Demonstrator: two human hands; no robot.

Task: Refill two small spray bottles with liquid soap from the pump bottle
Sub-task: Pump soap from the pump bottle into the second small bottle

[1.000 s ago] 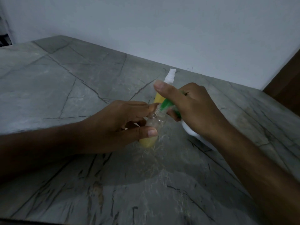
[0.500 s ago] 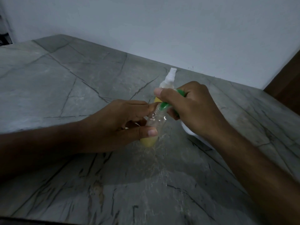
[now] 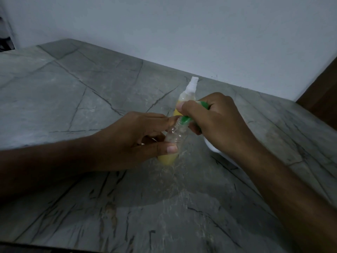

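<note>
My left hand (image 3: 135, 141) grips a small clear spray bottle (image 3: 175, 137) that stands tilted on the grey stone table, with yellow soap in its bottom (image 3: 166, 158). My right hand (image 3: 217, 123) is closed around the green spray cap (image 3: 186, 121) at that bottle's neck. Behind them stands a second small spray bottle (image 3: 187, 94) with a white spray top and yellow soap inside, partly hidden by my right fingers. A white object (image 3: 211, 147), perhaps the pump bottle, shows only as a sliver under my right wrist.
The grey veined stone table (image 3: 91, 92) stretches to the left and towards me. A white wall runs along its far edge, and a dark brown panel (image 3: 321, 95) stands at the right.
My right hand has turned on the green cap, with its forefinger curling down from pointing up. The left hand and the bottle have barely moved.
</note>
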